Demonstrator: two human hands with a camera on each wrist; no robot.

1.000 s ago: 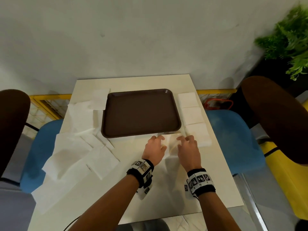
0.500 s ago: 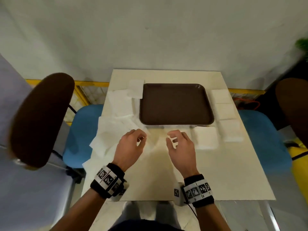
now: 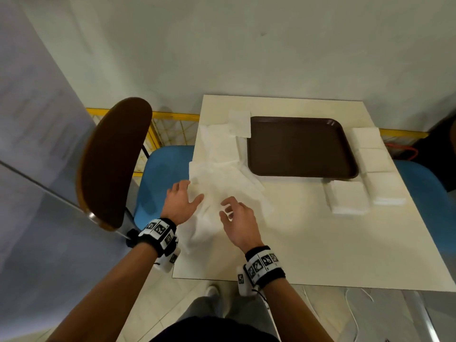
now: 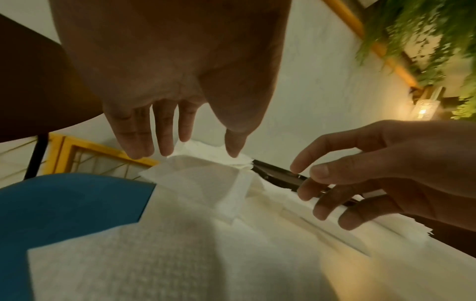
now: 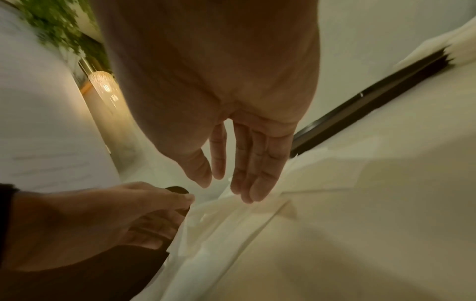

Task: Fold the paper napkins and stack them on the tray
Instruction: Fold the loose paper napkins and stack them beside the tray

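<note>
Napkins (image 3: 222,183), unfolded, in a loose overlapping heap at the left edge of the table (image 3: 308,243), just left of the brown tray (image 3: 298,146), some sheets hanging over the blue chair seat (image 3: 160,174). Thin, soft, very light paper, probably easy to tear and to crease; likely to slide and to lift together with a neighbouring sheet. Best taken at a free corner or edge of the top sheet, with a gentle pinch, other palm flat to keep the rest down. Tray bare so far; folded napkins (image 3: 370,166) waiting in small piles at the right of the tray, not yet stacked on it. Left hand (image 3: 181,206) low over the heap, fingers straight and spread, tips near or touching a raised corner, holding nothing. Right hand (image 3: 238,220) just beside, fingers loosely curved, hovering above the paper, also holding nothing. Both palms down, wrists close together.
</note>
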